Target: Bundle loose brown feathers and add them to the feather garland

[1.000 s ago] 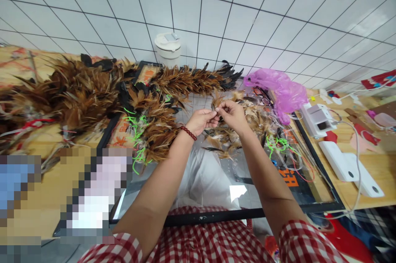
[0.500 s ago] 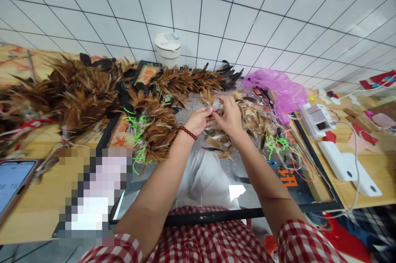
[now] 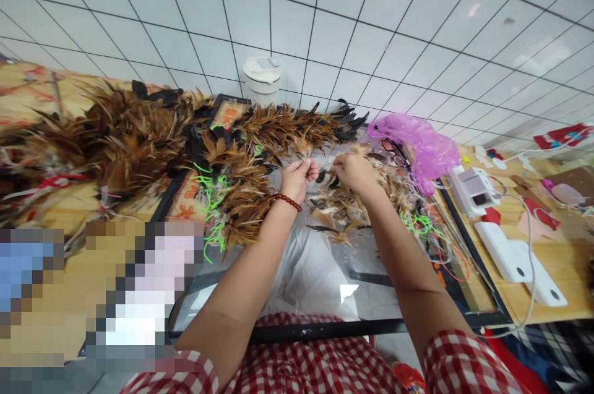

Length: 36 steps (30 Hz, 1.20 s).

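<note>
My left hand (image 3: 297, 176), with a red bead bracelet at the wrist, is closed on a small tuft of brown feathers (image 3: 304, 150) held up above the glass-topped table (image 3: 371, 295). My right hand (image 3: 355, 170) is closed too, pinching something small at the loose pile of brown feathers (image 3: 346, 208) beside it. A short gap separates the two hands. A long string of bound brown and black feathers (image 3: 283, 128) runs behind them.
A big heap of brown feathers (image 3: 116, 146) covers the left of the table, with green cord (image 3: 208, 196) in it. A white lidded cup (image 3: 262, 77) stands at the back. A pink plastic bag (image 3: 417, 143) and white devices (image 3: 515, 252) lie to the right.
My hands were joined on one tuft and have drawn apart, the left keeping the tuft. The view has shifted slightly to the left and down.
</note>
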Motion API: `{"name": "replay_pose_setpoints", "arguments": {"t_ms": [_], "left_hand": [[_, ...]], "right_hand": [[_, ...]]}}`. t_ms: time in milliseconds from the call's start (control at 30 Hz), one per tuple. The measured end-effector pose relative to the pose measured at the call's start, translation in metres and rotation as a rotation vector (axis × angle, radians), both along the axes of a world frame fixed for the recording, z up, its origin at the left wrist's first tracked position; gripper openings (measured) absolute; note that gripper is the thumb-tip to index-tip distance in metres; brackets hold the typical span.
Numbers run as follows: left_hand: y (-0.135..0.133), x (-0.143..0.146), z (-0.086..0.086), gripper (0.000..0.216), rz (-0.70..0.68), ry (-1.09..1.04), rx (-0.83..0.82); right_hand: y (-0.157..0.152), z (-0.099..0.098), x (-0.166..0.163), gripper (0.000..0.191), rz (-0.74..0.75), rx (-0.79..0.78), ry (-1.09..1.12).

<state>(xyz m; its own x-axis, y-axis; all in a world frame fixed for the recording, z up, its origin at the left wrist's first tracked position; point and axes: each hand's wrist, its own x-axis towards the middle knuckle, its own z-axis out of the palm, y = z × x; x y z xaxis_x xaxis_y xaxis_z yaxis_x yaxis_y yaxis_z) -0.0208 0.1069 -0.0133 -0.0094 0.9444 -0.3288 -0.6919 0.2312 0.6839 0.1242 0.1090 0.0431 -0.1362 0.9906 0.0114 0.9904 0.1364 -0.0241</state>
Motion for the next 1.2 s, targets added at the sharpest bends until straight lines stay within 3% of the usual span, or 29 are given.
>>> {"name": "replay_pose_setpoints", "arguments": {"t_ms": [100, 167, 267, 333, 433, 567, 700, 900, 1067, 1200], "left_hand": [[-0.001, 0.000, 0.001, 0.010, -0.010, 0.008, -0.008], [0.000, 0.000, 0.001, 0.010, -0.014, 0.013, -0.007], [0.000, -0.001, 0.000, 0.011, -0.028, 0.028, -0.001], [-0.001, -0.001, 0.000, 0.011, -0.044, 0.046, 0.016], [-0.003, 0.001, 0.000, 0.012, -0.066, 0.077, 0.053], [-0.005, 0.006, 0.000, 0.014, -0.125, 0.159, 0.071], [-0.005, 0.012, -0.004, 0.017, -0.156, 0.315, 0.091], [-0.007, 0.016, -0.004, 0.020, -0.174, 0.498, 0.135], [-0.009, 0.015, -0.002, 0.024, -0.244, 0.487, 0.162], [-0.009, 0.011, -0.001, 0.027, -0.302, 0.416, 0.194]], "right_hand": [[0.001, -0.008, -0.009, 0.036, -0.134, -0.071, -0.028], [0.000, -0.012, -0.005, 0.031, -0.136, -0.116, 0.004], [-0.005, -0.009, 0.011, 0.019, 0.027, -0.104, 0.163], [-0.010, -0.002, 0.023, 0.018, 0.181, -0.016, 0.225], [-0.020, 0.009, 0.034, 0.021, 0.285, 0.079, 0.105], [-0.027, 0.015, 0.026, 0.025, 0.264, 0.067, -0.150], [-0.027, 0.014, 0.010, 0.026, 0.211, 0.033, -0.251], [-0.025, 0.012, -0.003, 0.028, 0.150, 0.103, -0.233], [-0.024, 0.010, -0.010, 0.030, 0.169, 0.147, -0.193], [-0.022, 0.019, -0.002, 0.029, 0.172, 0.254, -0.120]]}}
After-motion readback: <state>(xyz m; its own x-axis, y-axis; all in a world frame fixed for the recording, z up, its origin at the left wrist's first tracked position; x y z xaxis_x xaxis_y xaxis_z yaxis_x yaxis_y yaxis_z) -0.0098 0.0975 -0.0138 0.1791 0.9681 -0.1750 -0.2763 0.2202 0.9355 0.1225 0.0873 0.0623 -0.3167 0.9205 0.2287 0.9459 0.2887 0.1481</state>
